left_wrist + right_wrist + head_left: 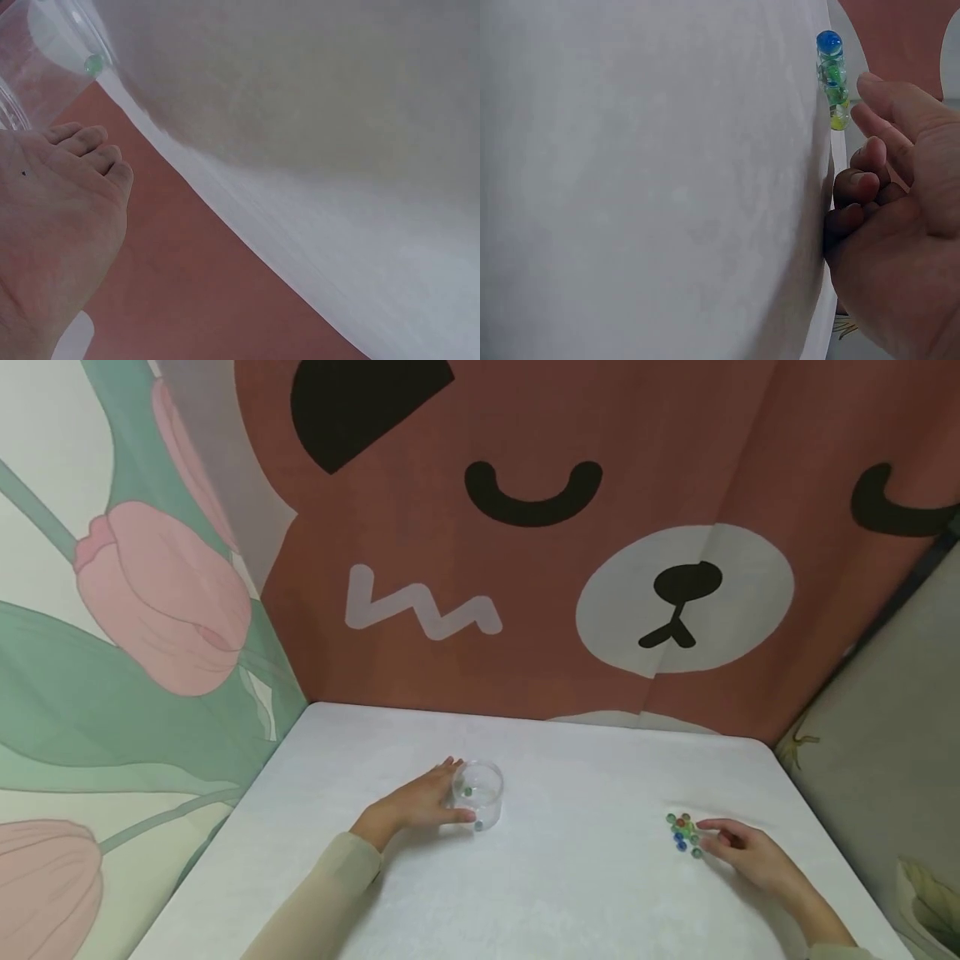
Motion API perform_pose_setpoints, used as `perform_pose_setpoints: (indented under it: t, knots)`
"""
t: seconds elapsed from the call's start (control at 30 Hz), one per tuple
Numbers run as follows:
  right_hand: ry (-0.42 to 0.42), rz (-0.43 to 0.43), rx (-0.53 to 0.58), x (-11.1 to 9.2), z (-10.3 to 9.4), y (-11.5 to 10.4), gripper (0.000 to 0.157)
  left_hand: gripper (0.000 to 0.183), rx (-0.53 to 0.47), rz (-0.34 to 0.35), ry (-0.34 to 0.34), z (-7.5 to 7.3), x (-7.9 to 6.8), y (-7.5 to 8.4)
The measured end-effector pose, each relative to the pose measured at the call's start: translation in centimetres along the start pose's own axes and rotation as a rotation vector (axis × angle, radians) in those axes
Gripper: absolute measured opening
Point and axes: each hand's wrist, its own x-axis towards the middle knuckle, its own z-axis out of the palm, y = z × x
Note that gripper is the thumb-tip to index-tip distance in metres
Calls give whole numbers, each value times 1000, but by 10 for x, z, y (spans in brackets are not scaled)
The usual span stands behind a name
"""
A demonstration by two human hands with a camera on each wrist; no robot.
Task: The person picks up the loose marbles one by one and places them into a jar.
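Observation:
A clear round cup (489, 810) stands on the white table, and the left hand (420, 799) steadies it from its left side, thumb across the front, fingers reaching behind. Green glass shows low in the cup twice in the head view; I cannot tell whether that is one marble or two. The left wrist view shows one green marble (93, 64) at the cup's base. To the right, several glass marbles (680, 846) in green, blue, red and yellow lie clustered. Beside them is the right hand (757, 857), thumb and index finger apart, the other fingers curled loosely.
The white table (570, 877) reaches back to a brown curtain (540, 652) with a bear face. A tulip-patterned curtain (165, 602) hangs along the left, and a pale patterned cloth (885, 727) along the right. A stretch of tabletop separates cup and marbles.

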Motion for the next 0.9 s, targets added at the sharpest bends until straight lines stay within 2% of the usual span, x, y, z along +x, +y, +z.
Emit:
perform_pose_setpoints:
  t: [0.37,0.9]
  knots:
    - [-54,28,-36,1,3,0,41,102,5,-27,-5,2,-5,1]
    - [-46,63,-108,9,4,-3,45,103,23,-23,-7,-1,-3,2]
